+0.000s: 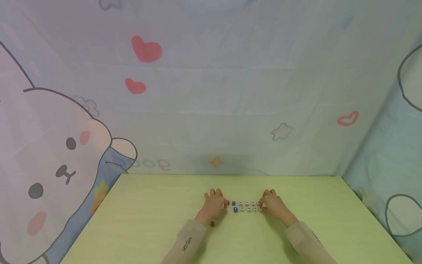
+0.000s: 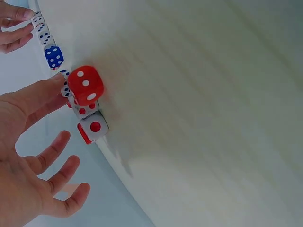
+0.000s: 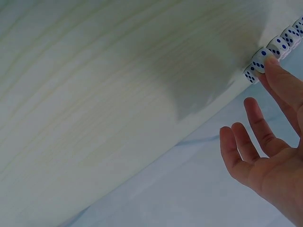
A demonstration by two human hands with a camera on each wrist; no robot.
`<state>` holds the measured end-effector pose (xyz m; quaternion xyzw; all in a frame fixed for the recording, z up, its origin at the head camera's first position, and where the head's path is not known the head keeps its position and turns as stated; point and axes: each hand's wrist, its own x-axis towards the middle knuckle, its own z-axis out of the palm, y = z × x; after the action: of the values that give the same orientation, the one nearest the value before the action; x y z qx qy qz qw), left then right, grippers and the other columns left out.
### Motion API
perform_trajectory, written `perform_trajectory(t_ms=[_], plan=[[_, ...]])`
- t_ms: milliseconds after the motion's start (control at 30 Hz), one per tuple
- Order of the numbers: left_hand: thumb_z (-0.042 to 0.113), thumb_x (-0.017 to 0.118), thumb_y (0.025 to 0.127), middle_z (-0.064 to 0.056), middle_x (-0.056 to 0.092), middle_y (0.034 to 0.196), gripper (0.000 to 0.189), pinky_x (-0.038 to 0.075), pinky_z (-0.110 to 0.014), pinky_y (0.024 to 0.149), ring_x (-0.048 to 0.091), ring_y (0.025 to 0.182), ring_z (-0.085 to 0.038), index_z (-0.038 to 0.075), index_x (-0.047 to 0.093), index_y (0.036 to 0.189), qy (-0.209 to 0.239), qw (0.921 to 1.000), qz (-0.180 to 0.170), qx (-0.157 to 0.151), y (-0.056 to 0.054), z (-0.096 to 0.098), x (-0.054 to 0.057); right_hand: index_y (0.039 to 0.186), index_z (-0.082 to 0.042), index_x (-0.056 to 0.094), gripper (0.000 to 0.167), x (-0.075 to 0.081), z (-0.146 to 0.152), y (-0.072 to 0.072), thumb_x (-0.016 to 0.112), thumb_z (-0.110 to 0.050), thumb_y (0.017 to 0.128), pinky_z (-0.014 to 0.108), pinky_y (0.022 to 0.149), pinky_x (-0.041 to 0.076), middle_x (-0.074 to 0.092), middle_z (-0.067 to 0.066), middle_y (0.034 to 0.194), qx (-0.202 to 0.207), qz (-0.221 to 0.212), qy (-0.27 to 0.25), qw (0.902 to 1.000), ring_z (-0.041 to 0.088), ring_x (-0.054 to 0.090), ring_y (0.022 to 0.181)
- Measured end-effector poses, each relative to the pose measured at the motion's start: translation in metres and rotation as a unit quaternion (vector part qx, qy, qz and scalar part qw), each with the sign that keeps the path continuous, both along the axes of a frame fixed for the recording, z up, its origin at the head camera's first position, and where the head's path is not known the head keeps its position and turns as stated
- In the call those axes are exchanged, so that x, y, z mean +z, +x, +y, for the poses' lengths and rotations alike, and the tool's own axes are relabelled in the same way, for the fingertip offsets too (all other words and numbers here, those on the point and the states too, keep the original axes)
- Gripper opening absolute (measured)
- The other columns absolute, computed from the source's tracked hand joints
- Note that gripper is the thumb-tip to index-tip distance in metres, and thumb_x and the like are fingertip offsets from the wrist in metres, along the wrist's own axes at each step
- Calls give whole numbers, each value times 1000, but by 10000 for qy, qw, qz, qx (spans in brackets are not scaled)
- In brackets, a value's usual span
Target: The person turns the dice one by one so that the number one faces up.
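Note:
My left hand (image 1: 213, 206) is at the left end of two short rows of dice, palm over the table. Its thumb and forefinger pinch a white die with blue pips (image 2: 66, 86); the other fingers are spread apart. A red die (image 1: 228, 202) is by these fingertips, next to a blue die (image 1: 233, 203). Another blue die (image 1: 235, 210) stands in the nearer row. At the right end, my right hand (image 1: 274, 206) pinches a white die with blue pips (image 3: 261, 60) between thumb and forefinger. A further white die (image 3: 251, 74) sits just beside it.
Several white dice (image 1: 247, 204) stand between the hands. A lone red die (image 1: 212, 224) lies nearer me, below the left wrist. White dice with red pips (image 2: 95, 126) are close to the left hand. The light table (image 1: 148, 205) ends at a printed curtain (image 1: 230, 139).

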<state>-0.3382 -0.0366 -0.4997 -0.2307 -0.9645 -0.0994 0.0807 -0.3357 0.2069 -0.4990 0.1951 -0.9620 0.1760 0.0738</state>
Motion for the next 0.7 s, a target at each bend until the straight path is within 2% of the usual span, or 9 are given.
perform_trajectory(t_ms=[133,300,700], plan=[[19,71,71,-6,48,95,6,33,-52,81,37,90,-22,18,65,69,0,9999,115,-48,-1,-1,1,74,-13,70,6,0,0,0,72,-13,69,33,61,39,50,0,84,-18,39,47,10000,19,40,84],[14,73,64,-4,47,95,13,33,-53,81,36,90,-21,18,60,66,20,9999,88,-83,-1,-2,1,74,-12,70,6,1,1,-1,72,-12,69,32,60,38,49,0,83,-16,72,37,10000,19,39,83],[24,74,69,-6,50,100,10,31,-61,87,39,96,-24,19,68,74,10,10000,-26,-45,-1,-1,-2,75,-13,70,8,-2,1,0,73,-13,68,34,61,38,50,0,84,21,89,83,9999,19,39,83]])
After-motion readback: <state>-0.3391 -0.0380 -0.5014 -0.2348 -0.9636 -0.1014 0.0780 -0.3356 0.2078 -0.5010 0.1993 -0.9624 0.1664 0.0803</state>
